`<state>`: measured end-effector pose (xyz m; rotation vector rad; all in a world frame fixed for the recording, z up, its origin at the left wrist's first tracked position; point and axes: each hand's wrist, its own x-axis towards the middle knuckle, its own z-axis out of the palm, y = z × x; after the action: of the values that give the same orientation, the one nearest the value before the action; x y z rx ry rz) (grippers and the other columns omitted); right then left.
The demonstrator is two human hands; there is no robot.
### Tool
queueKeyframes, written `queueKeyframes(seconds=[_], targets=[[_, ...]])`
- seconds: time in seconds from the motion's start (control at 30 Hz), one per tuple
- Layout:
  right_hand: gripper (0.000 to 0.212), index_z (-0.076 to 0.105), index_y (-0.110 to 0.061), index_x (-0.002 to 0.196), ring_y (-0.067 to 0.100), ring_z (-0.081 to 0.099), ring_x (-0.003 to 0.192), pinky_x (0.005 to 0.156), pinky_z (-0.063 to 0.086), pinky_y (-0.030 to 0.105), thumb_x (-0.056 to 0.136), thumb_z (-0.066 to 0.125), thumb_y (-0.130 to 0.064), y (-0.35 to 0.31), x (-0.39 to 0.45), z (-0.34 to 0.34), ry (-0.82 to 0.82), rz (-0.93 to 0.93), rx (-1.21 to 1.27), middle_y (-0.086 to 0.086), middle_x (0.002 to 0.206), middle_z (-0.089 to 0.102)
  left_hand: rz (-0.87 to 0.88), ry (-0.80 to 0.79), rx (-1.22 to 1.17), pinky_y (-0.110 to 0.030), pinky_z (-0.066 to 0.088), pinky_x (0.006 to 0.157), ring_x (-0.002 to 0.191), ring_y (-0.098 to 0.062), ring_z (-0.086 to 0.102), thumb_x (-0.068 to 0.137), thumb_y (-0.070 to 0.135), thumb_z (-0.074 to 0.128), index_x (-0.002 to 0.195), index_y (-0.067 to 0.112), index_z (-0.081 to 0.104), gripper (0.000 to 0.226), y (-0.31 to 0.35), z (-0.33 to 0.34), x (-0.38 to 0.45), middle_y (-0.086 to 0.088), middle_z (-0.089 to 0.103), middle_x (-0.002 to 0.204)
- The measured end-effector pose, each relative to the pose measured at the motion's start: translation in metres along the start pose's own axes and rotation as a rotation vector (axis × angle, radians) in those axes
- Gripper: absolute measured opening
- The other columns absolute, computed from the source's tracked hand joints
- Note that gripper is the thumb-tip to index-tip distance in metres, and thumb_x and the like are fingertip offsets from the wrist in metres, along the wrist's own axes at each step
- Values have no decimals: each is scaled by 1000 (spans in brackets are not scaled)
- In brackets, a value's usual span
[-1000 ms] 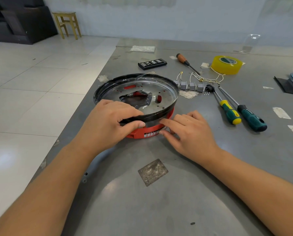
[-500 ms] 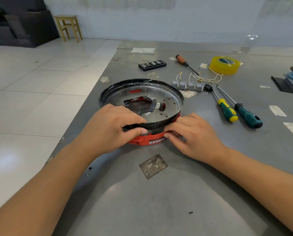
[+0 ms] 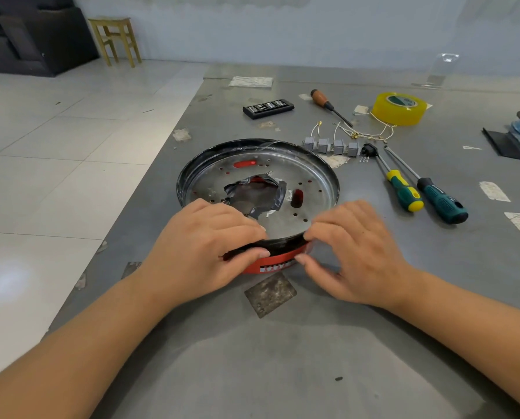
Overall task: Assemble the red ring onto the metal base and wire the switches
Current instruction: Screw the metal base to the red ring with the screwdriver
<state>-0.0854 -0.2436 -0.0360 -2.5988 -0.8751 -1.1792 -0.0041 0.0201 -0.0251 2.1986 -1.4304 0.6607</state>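
Gripping the metal base [image 3: 310, 189] and red ring [image 3: 275, 263] at their near edge on the grey table [image 3: 252, 358].
Left hand [image 3: 204, 252] curls over the rim, thumb on the ring; right hand [image 3: 358, 252] pinches rim and ring (fingers bent). Grey switches [image 3: 331, 145] lie beyond, beside two green-handled screwdrivers [image 3: 422, 195].

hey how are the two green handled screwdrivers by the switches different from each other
The nearer-left screwdriver has a green handle with yellow bands; the right screwdriver has a darker teal and black one. The left one's tip rests at a small black part, the right one's tip lies bare. Both lie flat on the table, side by side, handles toward the person.
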Motion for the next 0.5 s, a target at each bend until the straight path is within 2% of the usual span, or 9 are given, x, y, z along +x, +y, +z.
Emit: queueKeyframes(seconds=[0.07,0.13,0.27,0.5], targets=[[34,59,-14,114,27,60,102,89,39,37,90,71,-34,3,3,4,12,33,-30,6,117,65,9,12,-2,-42,50,75,102,-14,70,100,41,67,108,25,81,22,-2,0,-2,13,78,110],[30,68,-13,109,29,61,112,97,37,41,89,70,-36,4,5,8,-6,64,-44,5,124,67,6,14,-18,-42,50,80,105,-16,70,101,41,66,108,25,81,23,-5,-1,-4,13,77,112],[16,74,-15,93,24,65,107,94,39,46,93,69,-30,2,5,10,-25,65,9,1,113,70,-3,-14,-57,-41,47,90,108,-19,69,101,44,66,106,26,83,25,-10,-7,-8,15,76,112],[13,77,-17,94,20,65,96,91,40,48,94,70,-27,-2,7,13,-57,36,40,-1,108,70,-3,-67,-99,-41,46,92,109,-16,66,98,44,70,101,29,83,20,-18,-14,-13,21,75,112]])
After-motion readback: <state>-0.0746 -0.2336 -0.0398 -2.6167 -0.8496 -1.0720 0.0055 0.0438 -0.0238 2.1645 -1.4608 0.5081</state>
